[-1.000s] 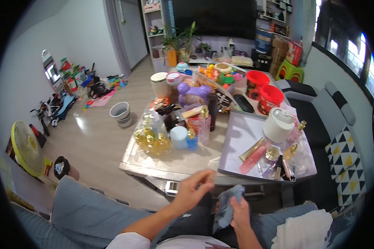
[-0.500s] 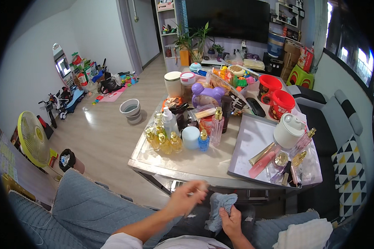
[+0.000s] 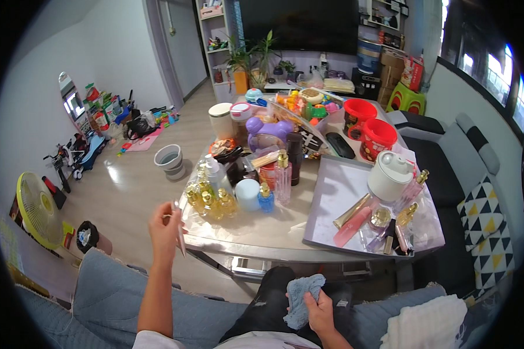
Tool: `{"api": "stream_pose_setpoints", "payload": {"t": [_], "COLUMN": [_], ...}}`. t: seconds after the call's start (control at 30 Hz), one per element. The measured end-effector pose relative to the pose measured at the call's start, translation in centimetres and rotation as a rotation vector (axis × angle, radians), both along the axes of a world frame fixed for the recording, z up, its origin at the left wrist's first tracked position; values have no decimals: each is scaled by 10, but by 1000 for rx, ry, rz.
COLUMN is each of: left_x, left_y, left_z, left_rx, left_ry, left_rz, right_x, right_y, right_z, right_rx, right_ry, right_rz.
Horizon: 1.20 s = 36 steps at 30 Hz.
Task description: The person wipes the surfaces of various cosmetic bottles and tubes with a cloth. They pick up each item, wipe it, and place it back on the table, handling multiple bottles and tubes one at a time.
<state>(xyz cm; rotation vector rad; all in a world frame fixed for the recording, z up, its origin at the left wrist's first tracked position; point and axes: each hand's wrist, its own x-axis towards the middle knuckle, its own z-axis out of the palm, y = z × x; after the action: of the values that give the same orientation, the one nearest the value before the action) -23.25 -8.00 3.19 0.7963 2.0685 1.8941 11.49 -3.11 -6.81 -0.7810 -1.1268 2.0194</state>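
Pinching thin white stick in left hand fingers | right hand clenched on fuzzy blue cloth

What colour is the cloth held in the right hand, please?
The cloth is light blue, seen in the head view.
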Motion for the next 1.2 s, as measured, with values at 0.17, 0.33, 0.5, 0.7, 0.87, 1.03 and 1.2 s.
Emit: {"api": "stream_pose_setpoints", "payload": {"t": [0.17, 0.33, 0.5, 0.7, 0.87, 1.03, 1.2], "left_x": [81, 99, 82, 28, -7, -21, -7], "left_y": [45, 82, 66, 19, 5, 9, 20], "left_z": [-9, -15, -22, -37, -44, -55, -60], "left_rx": [-120, -285, -332, -389, -365, -335, -300], "left_ry": [234, 749, 1025, 1243, 1291, 1330, 1288], "left_rz": [-411, -433, -406, -411, -391, -318, -166], "right_x": [1, 11, 24, 14, 8, 7, 10], "right_y": [0, 1, 4, 2, 0, -2, -2], "right_z": [-3, 0, -4, -5, -1, 2, -4], "right_rx": [-11, -24, -34, -31, -38, -46, -56], "right_ry": [5, 5, 3, 48, 33, 23, 2], "right_rz": [-9, -46, -107, -84, -65, -76, -54]}}
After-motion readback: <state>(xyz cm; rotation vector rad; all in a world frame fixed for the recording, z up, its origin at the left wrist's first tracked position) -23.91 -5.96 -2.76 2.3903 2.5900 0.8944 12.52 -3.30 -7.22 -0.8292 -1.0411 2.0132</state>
